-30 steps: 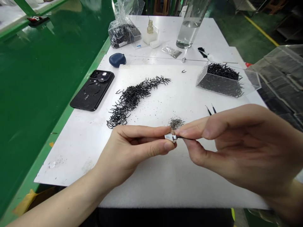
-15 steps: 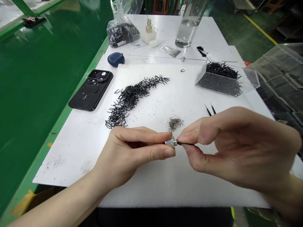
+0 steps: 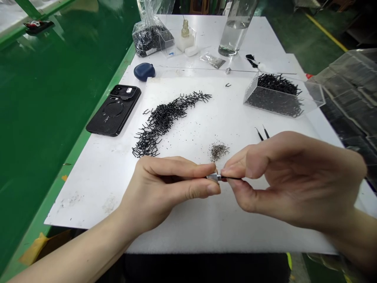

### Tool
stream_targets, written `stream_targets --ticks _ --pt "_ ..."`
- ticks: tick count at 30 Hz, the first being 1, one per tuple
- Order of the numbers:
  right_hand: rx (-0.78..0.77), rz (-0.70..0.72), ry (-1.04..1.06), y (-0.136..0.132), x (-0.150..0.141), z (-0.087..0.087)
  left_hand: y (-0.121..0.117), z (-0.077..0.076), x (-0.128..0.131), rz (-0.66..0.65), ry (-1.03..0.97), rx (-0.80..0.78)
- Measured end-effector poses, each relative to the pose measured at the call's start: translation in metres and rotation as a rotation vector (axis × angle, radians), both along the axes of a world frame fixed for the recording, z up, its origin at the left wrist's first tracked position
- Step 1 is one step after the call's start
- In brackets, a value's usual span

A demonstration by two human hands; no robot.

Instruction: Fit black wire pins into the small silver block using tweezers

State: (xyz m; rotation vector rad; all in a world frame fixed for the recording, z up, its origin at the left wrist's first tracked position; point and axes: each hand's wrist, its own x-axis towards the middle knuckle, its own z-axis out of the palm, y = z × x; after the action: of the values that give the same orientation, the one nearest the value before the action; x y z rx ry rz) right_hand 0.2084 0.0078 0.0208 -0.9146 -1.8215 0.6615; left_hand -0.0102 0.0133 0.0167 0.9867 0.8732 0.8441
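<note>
Between the thumb and fingers of my left hand (image 3: 173, 182) is a small silver metal piece (image 3: 212, 177) with a narrow tip pointing right. My right hand (image 3: 282, 177) pinches a thin black piece (image 3: 232, 178), its left end meeting that metal tip. Whether it sits inside the tip or only touches it I cannot tell. Just beyond my fingertips lies a little heap of tiny brownish grains (image 3: 218, 151). A long curved pile of black Y-shaped pieces (image 3: 165, 118) spreads over the white sheet. Behind my right hand, dark tweezers (image 3: 262, 133) show only their tips.
A black phone (image 3: 114, 110) and a dark blue case (image 3: 144, 71) lie at left. A clear box of black pieces (image 3: 273, 94) stands at right. Farther back are a bagged black bundle (image 3: 150, 39), a small bottle (image 3: 185, 29) and a clear water container (image 3: 234, 37).
My hands keep the same pinch on the metal piece and the black piece, shifting only slightly. The whole view has moved a little.
</note>
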Motion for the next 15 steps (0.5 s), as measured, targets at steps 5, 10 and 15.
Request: stream_targets --ticks 5,10,15 --pt "0.017 -0.005 0.010 0.0009 -0.0004 -0.0019 -0.0002 -0.0004 0.0002 0.004 -0.005 -0.004" --pt "0.012 0.012 0.014 0.0023 -0.0005 -0.0035 0.0010 -0.0014 0.0011 0.007 -0.006 0.002" --pt "0.008 0.025 0.057 0.0038 -0.0012 -0.0054 0.0007 -0.0013 0.0013 0.012 -0.014 -0.010"
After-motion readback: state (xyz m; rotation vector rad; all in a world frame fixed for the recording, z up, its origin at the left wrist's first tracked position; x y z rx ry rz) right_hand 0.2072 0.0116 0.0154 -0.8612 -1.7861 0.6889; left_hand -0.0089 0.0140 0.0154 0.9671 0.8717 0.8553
